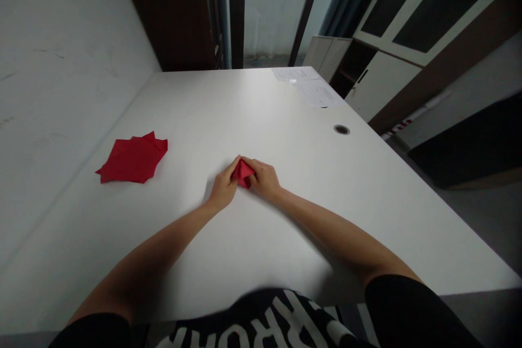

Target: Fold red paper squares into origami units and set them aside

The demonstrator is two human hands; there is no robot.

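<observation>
A small folded red paper is pinched from both sides by the left hand and the right hand, with the fingers pressed closely around it, at the centre of the frame over the white worktop. A flat, jagged red sheet is laid well apart at the left. Loose white papers are seen at the upper right, beyond a round cable hole.
</observation>
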